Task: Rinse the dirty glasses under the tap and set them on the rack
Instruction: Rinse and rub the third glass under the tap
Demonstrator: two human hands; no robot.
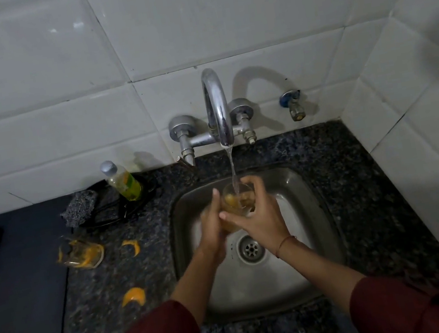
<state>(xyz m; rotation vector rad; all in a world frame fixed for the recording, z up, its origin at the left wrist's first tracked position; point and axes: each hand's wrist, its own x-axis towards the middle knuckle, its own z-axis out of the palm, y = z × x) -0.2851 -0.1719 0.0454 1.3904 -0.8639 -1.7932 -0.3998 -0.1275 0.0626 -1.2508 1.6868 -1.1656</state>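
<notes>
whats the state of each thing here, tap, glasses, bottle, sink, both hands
tap: running, water falling into the glass below
glass in hands: upright under the water, yellowish liquid inside
second glass: on the counter, orange-smeared, not yet rinsed
soap bottle: capped, partly full
sink: drain unplugged
right hand: fingers curled round the glass
left hand: fingers straight against the glass, blurred

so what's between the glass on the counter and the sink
In the head view, one curved orange scrap, perhaps peel, lies on the dark counter between the glass and the sink.
</notes>
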